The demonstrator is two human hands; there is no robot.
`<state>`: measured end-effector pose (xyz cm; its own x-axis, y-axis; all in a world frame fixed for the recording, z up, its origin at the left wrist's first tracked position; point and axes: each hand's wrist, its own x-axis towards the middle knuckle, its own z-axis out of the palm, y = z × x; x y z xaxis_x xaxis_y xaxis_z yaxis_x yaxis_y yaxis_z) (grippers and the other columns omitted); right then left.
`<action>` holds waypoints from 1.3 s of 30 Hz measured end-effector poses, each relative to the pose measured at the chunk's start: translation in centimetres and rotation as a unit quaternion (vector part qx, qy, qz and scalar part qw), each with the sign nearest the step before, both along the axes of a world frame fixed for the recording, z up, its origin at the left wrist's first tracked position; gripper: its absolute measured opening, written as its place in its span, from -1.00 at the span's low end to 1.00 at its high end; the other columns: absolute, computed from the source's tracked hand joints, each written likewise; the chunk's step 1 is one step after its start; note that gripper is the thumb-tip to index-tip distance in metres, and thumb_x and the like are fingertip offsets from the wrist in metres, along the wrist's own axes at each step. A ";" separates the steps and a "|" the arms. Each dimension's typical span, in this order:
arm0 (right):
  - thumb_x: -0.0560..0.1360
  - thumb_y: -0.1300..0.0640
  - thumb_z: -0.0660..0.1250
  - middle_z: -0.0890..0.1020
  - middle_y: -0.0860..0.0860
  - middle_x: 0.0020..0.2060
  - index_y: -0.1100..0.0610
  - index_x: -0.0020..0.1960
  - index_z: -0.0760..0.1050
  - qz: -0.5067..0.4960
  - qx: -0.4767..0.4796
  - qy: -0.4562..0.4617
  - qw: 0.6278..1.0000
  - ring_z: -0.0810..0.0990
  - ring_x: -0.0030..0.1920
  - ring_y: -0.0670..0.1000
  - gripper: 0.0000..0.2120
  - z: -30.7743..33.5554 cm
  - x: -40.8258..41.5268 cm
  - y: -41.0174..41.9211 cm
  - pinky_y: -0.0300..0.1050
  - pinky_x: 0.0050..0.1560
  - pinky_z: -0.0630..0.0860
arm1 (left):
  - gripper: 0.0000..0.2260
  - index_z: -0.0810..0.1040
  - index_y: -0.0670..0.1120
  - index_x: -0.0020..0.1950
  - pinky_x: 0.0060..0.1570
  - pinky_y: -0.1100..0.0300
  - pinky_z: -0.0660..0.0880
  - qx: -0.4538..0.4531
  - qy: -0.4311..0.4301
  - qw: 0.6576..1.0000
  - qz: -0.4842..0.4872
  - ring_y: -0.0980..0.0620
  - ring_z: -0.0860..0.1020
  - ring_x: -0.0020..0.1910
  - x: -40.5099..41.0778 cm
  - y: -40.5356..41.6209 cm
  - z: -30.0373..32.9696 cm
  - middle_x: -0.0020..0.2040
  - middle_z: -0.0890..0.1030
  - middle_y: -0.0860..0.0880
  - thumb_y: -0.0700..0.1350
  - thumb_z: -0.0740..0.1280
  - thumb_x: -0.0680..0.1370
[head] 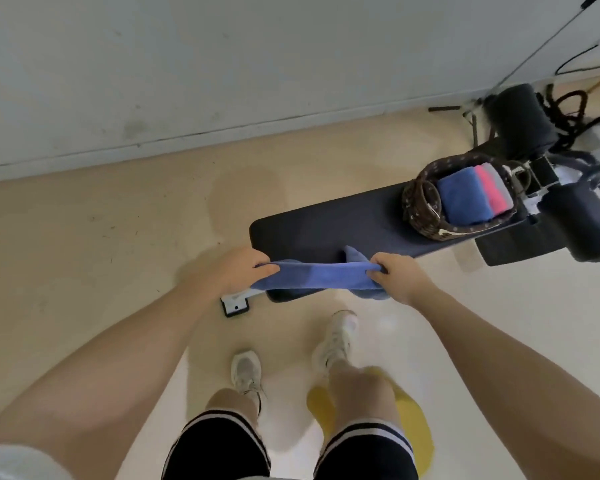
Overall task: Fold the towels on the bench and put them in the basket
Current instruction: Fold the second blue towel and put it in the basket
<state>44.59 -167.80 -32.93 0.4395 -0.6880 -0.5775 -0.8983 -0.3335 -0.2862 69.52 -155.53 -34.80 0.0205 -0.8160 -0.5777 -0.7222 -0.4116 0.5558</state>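
Item: blue towel (321, 276), terry-type cloth, held stretched in a narrow band between both hands above the near end of the bench. One corner pokes up at the middle of the far edge; a fold of cloth droops under the right hand.

Grip: left hand (243, 270) clenched around the towel's left end, fingers curled over the top. Right hand (400, 277) clenched around the right end in the same way. Both hold cloth, nothing else.

Handling (judged): light, soft and limp, with no stiffness of its own; it will sag wherever unsupported. Not slippery, not fragile. Best taken at corners or end edges, kept taut between the two hands, and laid on the pad for creasing.

Support: black padded workout bench (343, 223), running from near left to far right.

Destination: brown woven basket (426, 209), standing on the far right end of the bench, well apart from the hands. Contents: folded blue towel (463, 199), folded pink towel (492, 192), a grey one at the far edge.

Progress (judged): several towels stowed; this one is mid-fold.

Markings: a pale repeated pattern on the basket; no legible writing or brand anywhere.
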 end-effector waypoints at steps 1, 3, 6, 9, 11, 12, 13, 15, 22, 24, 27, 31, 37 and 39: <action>0.56 0.17 0.18 0.44 0.07 -0.28 0.15 -0.27 0.32 0.019 0.011 0.022 1.000 0.37 -0.22 0.06 -0.78 -0.9 0.4 -0.9 -0.26 -0.40 0.21 | -0.59 0.17 -0.06 -0.42 -0.42 0.24 0.09 0.009 0.003 1.000 0.003 0.09 0.19 -0.46 0.2 -0.4 -1.2 -0.44 0.20 0.00 -0.03 0.15 0.61; 0.55 0.12 0.20 0.40 0.10 -0.35 0.19 -0.29 0.30 0.037 0.038 0.052 0.997 0.32 -0.29 0.05 -0.73 -3.0 0.9 -3.0 -0.21 -0.40 0.19 | -0.59 0.16 -0.06 -0.41 -0.40 0.21 0.10 0.034 0.005 0.999 0.006 0.07 0.18 -0.45 0.8 -1.7 -3.1 -0.43 0.19 -0.01 -0.01 0.18 0.60; 0.52 0.09 0.25 0.27 0.05 -0.45 0.16 -0.38 0.23 0.066 0.107 0.063 0.990 0.21 -0.38 -0.01 -0.64 -6.3 1.8 -6.6 -0.16 -0.36 0.13 | -0.65 0.29 -0.11 -0.38 -0.37 0.23 0.17 0.086 0.029 0.995 0.031 0.05 0.24 -0.41 1.2 -3.6 -5.5 -0.40 0.28 -0.03 -0.01 0.20 0.57; 0.49 0.11 0.29 0.26 0.01 -0.47 0.12 -0.44 0.19 0.097 0.125 0.063 0.985 0.21 -0.40 -0.02 -0.60 -9.8 3.2 -10.7 -0.17 -0.35 0.16 | -0.73 0.44 -0.11 -0.25 -0.27 0.20 0.29 0.141 0.005 0.989 0.040 0.00 0.36 -0.28 1.0 -6.0 -8.5 -0.30 0.41 -0.04 0.01 0.18 0.56; 0.50 0.13 0.27 0.36 0.02 -0.43 0.12 -0.41 0.27 0.124 0.097 0.053 0.986 0.30 -0.35 0.00 -0.65 -12.6 4.1 -13.3 -0.14 -0.32 0.24 | -0.68 0.34 -0.10 -0.36 -0.33 0.18 0.24 0.123 -0.053 0.988 0.080 -0.04 0.33 -0.28 0.8 -7.9 -11.2 -0.36 0.36 -0.05 -0.01 0.18 0.56; 0.51 0.14 0.26 0.41 0.03 -0.39 0.13 -0.37 0.32 0.139 0.070 0.046 0.987 0.35 -0.31 0.02 -0.70 -14.1 4.4 -14.6 -0.12 -0.30 0.28 | -0.65 0.29 -0.10 -0.39 -0.35 0.16 0.21 0.099 -0.091 0.985 0.105 -0.05 0.34 -0.27 0.7 -8.9 -12.6 -0.38 0.34 -0.04 -0.01 0.18 0.57; 0.52 0.15 0.24 0.43 0.02 -0.37 0.14 -0.33 0.35 0.143 0.045 0.035 0.988 0.39 -0.27 0.04 -0.74 -15.6 4.7 -15.7 -0.11 -0.31 0.29 | -0.65 0.29 -0.10 -0.39 -0.35 0.15 0.22 0.074 -0.131 0.980 0.131 -0.06 0.36 -0.24 0.4 -9.9 -13.9 -0.36 0.38 -0.05 -0.02 0.17 0.58; 0.53 0.15 0.24 0.40 -0.01 -0.39 0.13 -0.35 0.32 0.131 0.008 -0.001 0.991 0.41 -0.24 0.08 -0.72 -18.8 5.0 -17.8 -0.12 -0.36 0.27 | -0.72 0.43 -0.12 -0.26 -0.26 0.17 0.28 0.017 -0.216 0.961 0.172 -0.13 0.46 -0.14 -0.1 -11.8 -16.6 -0.19 0.54 -0.11 -0.03 0.15 0.59; 0.54 0.03 0.25 0.58 0.15 -0.14 0.30 0.00 0.51 0.020 -0.056 -0.197 0.979 0.50 -0.12 0.11 -0.69 -25.6 5.4 -22.1 -0.10 -0.16 0.34 | -0.76 0.46 -0.21 0.20 0.07 -0.03 0.30 -0.106 -0.422 0.852 0.292 -0.22 0.41 0.17 -2.0 -14.8 -24.2 0.18 0.47 -0.24 -0.17 0.17 0.57; 0.57 -0.01 0.21 0.56 0.04 -0.12 0.22 0.09 0.49 0.002 -0.045 -0.244 0.969 0.49 -0.08 0.03 -0.70 -26.1 5.1 -22.0 -0.14 -0.08 0.37 | -0.68 0.39 -0.21 0.29 0.18 -0.06 0.23 -0.159 -0.401 0.838 0.336 -0.22 0.32 0.28 -3.6 -15.0 -25.3 0.32 0.38 -0.22 -0.22 0.18 0.54; 0.57 0.02 0.20 0.51 0.00 -0.13 0.18 0.20 0.42 0.012 -0.079 -0.257 0.963 0.46 -0.08 0.01 -0.70 -26.5 3.0 -21.5 -0.18 -0.15 0.37 | -0.68 0.46 -0.21 0.24 0.20 -0.09 0.30 -0.257 -0.350 0.852 0.293 -0.24 0.35 0.31 -7.2 -14.9 -26.1 0.35 0.39 -0.20 -0.17 0.15 0.52; 0.49 -0.06 0.31 0.47 0.12 0.11 0.19 0.23 0.37 0.072 -0.188 -0.117 0.973 0.45 0.14 0.17 -0.56 -26.9 -2.2 -19.8 0.03 0.05 0.46 | -0.60 0.60 -0.20 -0.05 -0.01 -0.07 0.49 -0.323 -0.294 0.887 0.150 -0.22 0.55 0.09 -11.7 -13.3 -26.1 0.10 0.59 -0.19 -0.01 0.05 0.47; 0.44 0.20 0.30 0.47 0.08 -0.33 0.16 -0.28 0.38 0.050 -0.081 -0.051 0.994 0.42 -0.30 0.06 -0.85 -25.7 -5.8 -18.4 -0.11 -0.29 0.37 | -0.51 0.38 -0.10 0.38 0.38 0.09 0.20 -0.195 -0.270 0.937 0.104 -0.05 0.23 0.46 -16.0 -10.8 -26.0 0.48 0.27 -0.07 0.14 0.04 0.57; 0.45 0.23 0.23 0.57 0.14 -0.16 0.16 -0.16 0.49 0.071 -0.179 -0.017 0.981 0.51 -0.13 0.15 -0.93 -24.3 -6.1 -19.1 -0.05 -0.16 0.42 | -0.34 0.39 -0.09 0.38 0.41 0.09 0.14 -0.198 -0.259 0.938 0.116 -0.07 0.19 0.48 -16.4 -9.8 -25.9 0.50 0.23 -0.07 0.27 -0.09 0.47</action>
